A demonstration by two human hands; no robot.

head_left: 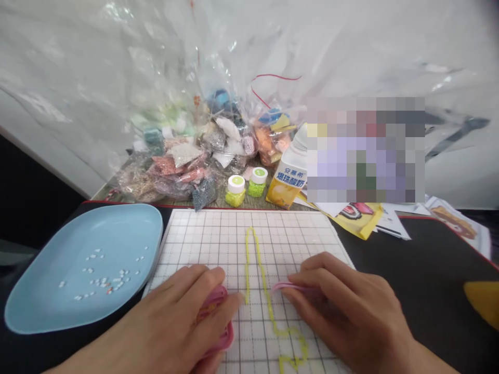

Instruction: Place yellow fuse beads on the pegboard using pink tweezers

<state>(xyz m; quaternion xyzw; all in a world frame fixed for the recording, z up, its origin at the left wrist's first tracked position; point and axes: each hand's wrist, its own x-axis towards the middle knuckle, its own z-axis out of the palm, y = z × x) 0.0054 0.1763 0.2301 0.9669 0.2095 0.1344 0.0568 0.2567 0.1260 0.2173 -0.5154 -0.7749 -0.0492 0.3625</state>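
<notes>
R hand (351, 304) curled, w/ pink tool (294, 286)

Left hand (175, 309) bare, left wrist (113, 345) bare; right hand (354, 306), right wrist (409, 345) likewise; slender fingers (316, 279).

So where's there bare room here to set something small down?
The black mat is bare between the right hand, the papers and the yellow object at the right edge. The gridded board has room either side of the yellow-green line near its top. Behind it's crowded: bags, jars, a carton.
</notes>
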